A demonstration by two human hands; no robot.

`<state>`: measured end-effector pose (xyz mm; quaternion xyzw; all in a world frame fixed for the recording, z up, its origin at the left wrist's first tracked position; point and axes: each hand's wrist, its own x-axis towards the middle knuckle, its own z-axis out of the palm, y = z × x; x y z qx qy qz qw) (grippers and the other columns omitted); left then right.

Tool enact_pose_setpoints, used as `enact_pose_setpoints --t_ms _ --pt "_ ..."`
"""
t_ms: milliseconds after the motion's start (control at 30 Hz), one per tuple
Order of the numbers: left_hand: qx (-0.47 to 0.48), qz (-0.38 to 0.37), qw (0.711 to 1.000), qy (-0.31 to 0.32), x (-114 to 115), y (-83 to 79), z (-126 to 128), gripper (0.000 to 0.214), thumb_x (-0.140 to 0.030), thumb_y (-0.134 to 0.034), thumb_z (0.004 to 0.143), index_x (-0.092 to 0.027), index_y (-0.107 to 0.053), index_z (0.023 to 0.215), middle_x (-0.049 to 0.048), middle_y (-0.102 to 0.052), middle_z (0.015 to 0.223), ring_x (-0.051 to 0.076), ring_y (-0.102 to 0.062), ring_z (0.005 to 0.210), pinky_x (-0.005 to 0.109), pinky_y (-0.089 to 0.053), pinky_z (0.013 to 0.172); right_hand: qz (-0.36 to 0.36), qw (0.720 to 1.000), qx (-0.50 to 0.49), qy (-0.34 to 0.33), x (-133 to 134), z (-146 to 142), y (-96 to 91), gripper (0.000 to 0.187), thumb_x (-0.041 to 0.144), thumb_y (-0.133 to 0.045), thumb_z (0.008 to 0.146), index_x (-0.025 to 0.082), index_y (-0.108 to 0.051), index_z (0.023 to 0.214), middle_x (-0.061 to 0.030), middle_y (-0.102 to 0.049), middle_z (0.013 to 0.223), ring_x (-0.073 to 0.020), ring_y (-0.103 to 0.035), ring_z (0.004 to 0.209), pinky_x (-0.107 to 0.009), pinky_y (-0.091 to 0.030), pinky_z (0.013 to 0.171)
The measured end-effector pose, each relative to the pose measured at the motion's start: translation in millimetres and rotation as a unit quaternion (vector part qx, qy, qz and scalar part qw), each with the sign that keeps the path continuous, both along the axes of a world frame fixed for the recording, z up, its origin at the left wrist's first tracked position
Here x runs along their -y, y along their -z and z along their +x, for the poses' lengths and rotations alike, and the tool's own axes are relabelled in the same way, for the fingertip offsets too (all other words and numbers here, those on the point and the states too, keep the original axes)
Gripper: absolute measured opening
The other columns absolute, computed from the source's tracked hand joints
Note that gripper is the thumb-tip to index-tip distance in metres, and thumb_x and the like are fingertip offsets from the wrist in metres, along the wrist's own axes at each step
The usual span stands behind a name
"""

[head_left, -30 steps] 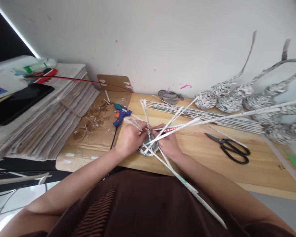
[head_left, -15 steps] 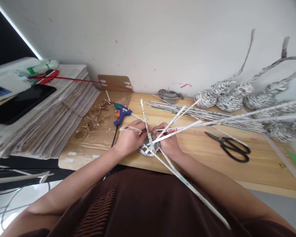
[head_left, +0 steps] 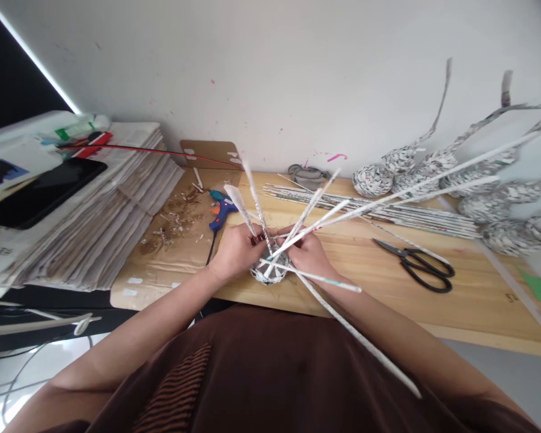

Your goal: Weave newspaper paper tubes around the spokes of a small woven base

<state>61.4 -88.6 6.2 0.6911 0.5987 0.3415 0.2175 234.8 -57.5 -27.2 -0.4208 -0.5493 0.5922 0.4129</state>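
Between my hands, near the table's front edge, sits a small round piece woven from rolled newspaper (head_left: 269, 275). Several long paper tubes (head_left: 365, 206) fan out of it, most towards the right and some upward. My left hand (head_left: 237, 252) is closed at its left rim, with the fingers on a paper tube (head_left: 240, 204) that rises between them. On the right rim, my right hand (head_left: 309, 249) is closed too, its fingertips pinching at the base of the tubes. The crossing tubes partly hide those fingertips.
Black-handled scissors (head_left: 421, 264) lie right, near a bundle of paper tubes (head_left: 410, 218). Several woven gourd-shaped pieces (head_left: 417, 186) stand by the wall. Left are a blue glue gun (head_left: 223, 210), cardboard (head_left: 162, 273) with scraps, and a newspaper stack (head_left: 130, 204) bearing a phone (head_left: 49, 189).
The tube at my left hand has swung from lying flat leftward to pointing up. Other tubes have shifted, and one now crosses my right wrist. Both hands stay at the woven piece.
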Motion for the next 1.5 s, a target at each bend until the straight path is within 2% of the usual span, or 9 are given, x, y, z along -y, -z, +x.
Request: enact_pose_setpoints --t_ms 100,233,367,567,767,967,1167,1333,1500 --pt "0.01 -0.029 0.999 -0.027 3 -3.6 0 0.018 -0.028 -0.069 0.081 -0.016 -0.08 0.089 0.0055 -0.078 0.076 0.016 -0.068 0.062 0.023 -0.049 0.058 -0.019 0.997 0.073 -0.019 -1 6 -7.0 0.018 0.034 -0.074 0.073 0.018 -0.071 0.082 -0.0038 -0.074 0.076 -0.02 -0.067 0.069 -0.032 -0.052 0.064" --pt "0.016 -0.053 0.998 -0.032 8 -3.9 0 0.016 -0.025 -0.07 0.075 -0.017 -0.08 0.085 0.0037 -0.077 0.074 0.016 -0.067 0.061 0.023 -0.049 0.058 0.045 0.985 0.165 -0.022 4 18 -14.2 0.013 0.03 -0.07 0.078 0.018 -0.073 0.077 -0.0059 -0.076 0.078 -0.0215 -0.069 0.07 -0.031 -0.051 0.062" --pt "0.042 -0.059 0.997 -0.041 15 1.3 1 0.014 -0.023 -0.07 0.072 -0.016 -0.077 0.081 0.0035 -0.075 0.072 0.015 -0.066 0.059 0.023 -0.05 0.056 0.089 0.983 0.158 -0.002 12 22 -10.2 0.011 0.029 -0.07 0.077 0.018 -0.073 0.077 -0.006 -0.076 0.076 -0.0216 -0.07 0.069 -0.03 -0.052 0.061" --pt "0.116 -0.057 0.992 0.007 20 7.1 7 0.014 -0.022 -0.07 0.073 -0.016 -0.075 0.084 0.004 -0.076 0.074 0.016 -0.068 0.062 0.024 -0.053 0.057 0.119 0.979 0.158 0.06 18 23 -11.3 0.019 0.034 -0.075 0.075 0.019 -0.068 0.067 -0.0034 -0.07 0.064 -0.0177 -0.063 0.057 -0.028 -0.047 0.054" --pt "0.139 -0.081 0.987 0.017 19 9.5 10 0.005 -0.02 -0.069 0.071 -0.017 -0.072 0.073 0.0024 -0.074 0.068 0.016 -0.066 0.058 0.024 -0.053 0.055 0.162 0.978 0.074 0.11 23 21 -17.9 0.021 0.034 -0.075 0.076 0.021 -0.06 0.067 0.001 -0.063 0.061 -0.0119 -0.052 0.051 -0.026 -0.042 0.051" --pt "0.186 -0.077 0.979 0.01 21 14.7 13 0.006 -0.021 -0.066 0.073 -0.018 -0.07 0.075 0.0017 -0.072 0.065 0.015 -0.065 0.055 0.024 -0.052 0.05 0.118 0.975 -0.079 0.168 17 22 -17.4 0.029 0.044 -0.073 0.082 0.024 -0.053 0.081 0.0003 -0.066 0.073 -0.0137 -0.06 0.058 -0.025 -0.045 0.047" --pt "0.169 -0.037 0.985 -0.007 25 18.4 15 0.009 -0.024 -0.066 0.076 -0.017 -0.07 0.079 0.0039 -0.073 0.071 0.016 -0.067 0.061 0.026 -0.054 0.057 0.076 0.97 -0.165 0.162 16 24 -18.6 0.031 0.051 -0.067 0.086 0.026 -0.052 0.096 0.0006 -0.067 0.081 -0.0169 -0.069 0.067 -0.024 -0.048 0.046" --pt "0.064 0.055 0.996 0.016 25 16.9 14 0.008 -0.013 -0.064 0.075 -0.018 -0.07 0.074 0.0038 -0.073 0.076 0.018 -0.068 0.072 0.029 -0.054 0.069 0.072 0.993 -0.045 0.081 10 23 -10.7 0.034 0.054 -0.067 0.086 0.021 -0.063 0.083 -0.0019 -0.068 0.074 -0.0172 -0.067 0.07 -0.029 -0.053 0.062" --pt "0.049 0.062 0.997 -0.004 25 14.2 11 0.013 -0.006 -0.064 0.074 -0.018 -0.07 0.072 0.0012 -0.072 0.071 0.015 -0.064 0.063 0.025 -0.049 0.061 0.072 0.997 0.028 0.007 5 26 -2.3 0.034 0.053 -0.065 0.085 0.021 -0.071 0.08 -0.004 -0.073 0.078 -0.0205 -0.068 0.076 -0.033 -0.054 0.074"
